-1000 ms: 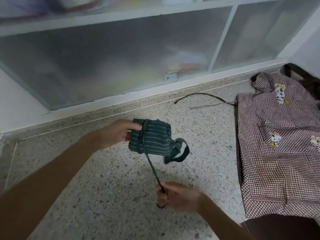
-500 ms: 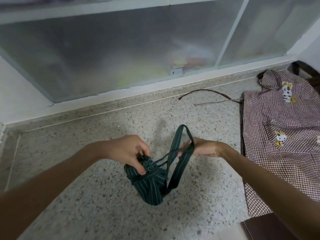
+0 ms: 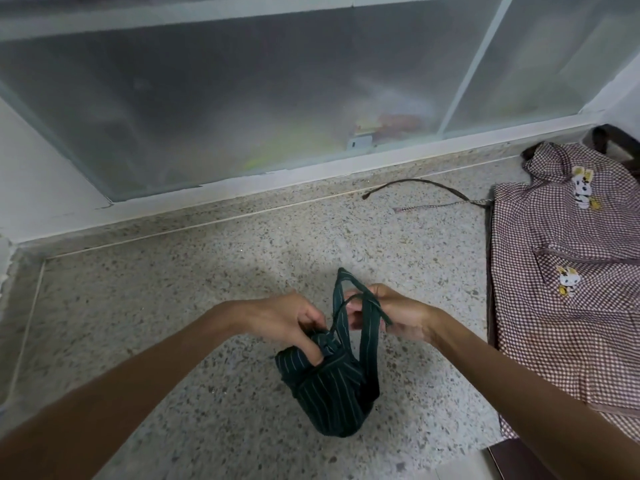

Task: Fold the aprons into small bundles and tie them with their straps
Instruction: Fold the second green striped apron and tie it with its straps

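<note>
While the left hand [image 3: 287, 318] pinches the knot atop the green bundle [image 3: 329, 393] above the tabletop [image 3: 156, 306], the right hand [image 3: 391, 313] grasps the strap [image 3: 349, 299], looped up and rightward from it.

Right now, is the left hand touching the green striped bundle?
Touching. The head view shows the left hand with fingers curled over the top of the green striped bundle, pressing at its knot, with no gap between them.

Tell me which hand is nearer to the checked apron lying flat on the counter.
Right. The right hand holds the green strap just left of the checked apron; the left hand is farther left.
</note>
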### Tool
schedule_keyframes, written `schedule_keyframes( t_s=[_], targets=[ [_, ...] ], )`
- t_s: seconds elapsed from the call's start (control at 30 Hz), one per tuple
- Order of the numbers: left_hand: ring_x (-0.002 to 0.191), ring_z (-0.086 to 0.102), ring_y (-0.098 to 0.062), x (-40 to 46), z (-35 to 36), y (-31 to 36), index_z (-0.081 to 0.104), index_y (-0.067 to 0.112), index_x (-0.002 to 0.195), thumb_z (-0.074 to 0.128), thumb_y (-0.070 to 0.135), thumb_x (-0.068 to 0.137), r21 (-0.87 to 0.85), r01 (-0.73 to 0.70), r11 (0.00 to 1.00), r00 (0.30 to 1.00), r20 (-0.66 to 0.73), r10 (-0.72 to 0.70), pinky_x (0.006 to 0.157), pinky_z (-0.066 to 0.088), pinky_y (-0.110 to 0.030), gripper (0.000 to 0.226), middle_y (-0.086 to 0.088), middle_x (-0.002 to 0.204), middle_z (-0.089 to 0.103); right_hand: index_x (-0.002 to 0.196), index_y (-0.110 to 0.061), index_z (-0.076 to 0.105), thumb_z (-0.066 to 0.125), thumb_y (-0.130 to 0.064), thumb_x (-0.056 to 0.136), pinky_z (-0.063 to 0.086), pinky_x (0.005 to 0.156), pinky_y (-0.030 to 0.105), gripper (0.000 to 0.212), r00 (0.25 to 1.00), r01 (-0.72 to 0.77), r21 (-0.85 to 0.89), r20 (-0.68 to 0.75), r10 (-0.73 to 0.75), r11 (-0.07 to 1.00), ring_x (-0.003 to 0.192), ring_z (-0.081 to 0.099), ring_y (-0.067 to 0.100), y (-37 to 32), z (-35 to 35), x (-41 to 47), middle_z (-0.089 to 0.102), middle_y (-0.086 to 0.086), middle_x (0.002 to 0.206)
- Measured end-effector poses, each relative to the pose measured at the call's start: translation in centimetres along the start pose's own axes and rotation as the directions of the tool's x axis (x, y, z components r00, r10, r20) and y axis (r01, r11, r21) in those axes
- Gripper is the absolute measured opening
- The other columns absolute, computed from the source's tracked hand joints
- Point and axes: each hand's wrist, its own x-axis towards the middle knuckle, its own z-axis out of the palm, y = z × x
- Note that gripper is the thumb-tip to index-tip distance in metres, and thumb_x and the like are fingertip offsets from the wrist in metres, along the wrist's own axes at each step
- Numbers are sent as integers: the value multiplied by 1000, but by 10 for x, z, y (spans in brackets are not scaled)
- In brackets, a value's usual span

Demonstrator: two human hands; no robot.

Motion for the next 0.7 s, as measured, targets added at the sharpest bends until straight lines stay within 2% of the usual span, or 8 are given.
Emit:
schedule_keyframes(
  t_s=[0.13, 0.2, 0.3, 0.4, 0.5, 0.57, 0.63, 0.7],
  targets=[
    [90, 68, -23, -3, -6, -9, 70, 20, 83, 81, 21, 69, -3, 6, 1000, 997, -71, -6, 89, 52, -38, 18, 0, 89, 73, 122, 4, 51, 41, -19, 99, 57, 74, 34, 34, 952, -304, 49, 43, 302, 951, 82, 68, 25, 13, -17, -13, 69, 16, 93],
    [91, 67, -21, -10, -11, -14, 69, 23, 80, 82, 25, 66, 44, 8, 999, 995, -103, -4, 93, 49, -44, 19, 3, 89, 73, 121, 2, 53, 39, -12, 100, 57, 78, 35, 29, 908, -407, -140, -168, 383, 903, 81, 68, 24, 16, -34, -18, 68, 15, 97],
    [99, 63, -11, -19, -14, -12, 64, 36, 71, 83, 29, 63, 126, 17, 992, 991, -131, -1, 98, 44, -40, 22, 11, 96, 71, 120, -9, 55, 43, -14, 99, 50, 80, 26, 25, 855, -302, -437, -518, 37, 847, 98, 60, 21, 9, -46, -17, 59, 11, 124],
    [104, 58, -6, -19, -14, -7, 59, 41, 68, 83, 30, 63, 182, 40, 982, 989, -149, -13, 100, 42, -35, 27, 13, 102, 68, 129, -23, 51, 53, -19, 95, 29, 104, 29, 35, 948, 18, -627, -236, -211, 779, 128, 36, 7, -21, -21, -24, 43, -8, 138],
    [99, 63, -14, -16, -15, -2, 64, 34, 72, 83, 28, 64, 184, 17, 983, 995, -99, 1, 97, 45, -38, 22, 9, 95, 71, 146, -30, 27, 63, -22, 89, 19, 110, 29, 68, 990, 48, -810, 116, 79, 584, 133, 22, 3, -40, 21, -17, 26, -16, 146],
    [95, 65, -17, -14, -16, 1, 65, 32, 73, 83, 26, 64, 175, 3, 985, 998, -69, 9, 95, 48, -39, 20, 8, 90, 72, 140, -22, 38, 59, -20, 92, 31, 111, 35, 52, 965, 59, -872, 174, 196, 486, 126, 41, 12, -42, 36, -8, 44, -5, 139],
    [90, 66, -20, -14, -18, 3, 68, 30, 74, 83, 25, 64, 159, 11, 987, 998, -62, -2, 90, 51, -38, 19, 4, 87, 73, 119, -11, 55, 47, -20, 98, 49, 90, 31, 24, 955, 56, -867, 191, 227, 495, 90, 58, 12, -46, 40, -3, 61, 0, 101],
    [81, 68, -18, -13, -21, 4, 71, 19, 79, 82, 21, 65, 104, 76, 992, 994, -84, -68, 80, 54, -32, 18, 0, 84, 73, 100, -10, 55, 36, -24, 102, 45, 59, 16, 24, 953, -8, -864, 146, 264, 504, 63, 47, 8, -54, 38, -4, 49, -2, 77]
  ],
)
